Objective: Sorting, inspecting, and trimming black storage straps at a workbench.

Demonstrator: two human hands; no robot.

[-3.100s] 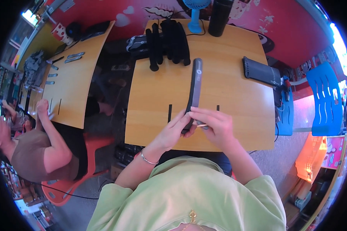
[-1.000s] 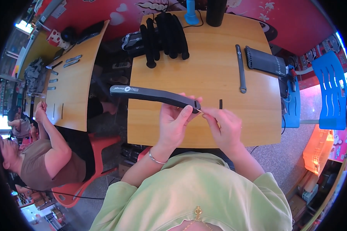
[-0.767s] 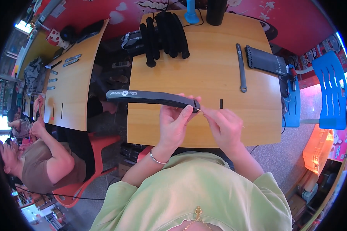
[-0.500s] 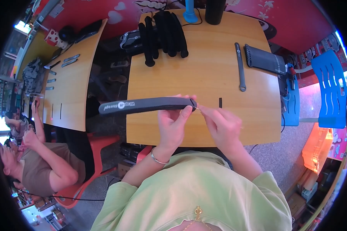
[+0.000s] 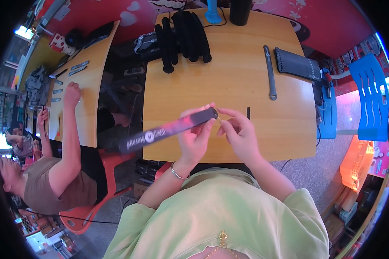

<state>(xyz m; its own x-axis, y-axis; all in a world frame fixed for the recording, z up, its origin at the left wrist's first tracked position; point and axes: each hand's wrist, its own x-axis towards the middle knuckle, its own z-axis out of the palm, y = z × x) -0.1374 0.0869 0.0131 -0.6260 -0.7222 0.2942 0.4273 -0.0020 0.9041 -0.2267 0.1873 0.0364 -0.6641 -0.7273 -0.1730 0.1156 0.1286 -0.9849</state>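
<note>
Above the near edge of the wooden table (image 5: 229, 82), a long dark strap (image 5: 168, 131) is held up in the air. Its right end sits in the left hand (image 5: 195, 137), whose fingers wrap around it. The rest of the strap sticks out to the left, past the table edge, and tilts down a bit. Just beside that end is the right hand (image 5: 240, 134). Its finger and thumb are pinched together on something very thin, maybe a small pin, but it is too tiny to be sure. A short dark piece (image 5: 248, 113) lies on the table close to the right hand. Farther back lie another thin strap (image 5: 269, 72), a flat grey pouch (image 5: 298, 64) and a bunch of black straps (image 5: 183, 36). At the next table on the left sits another person (image 5: 52, 172).
</note>
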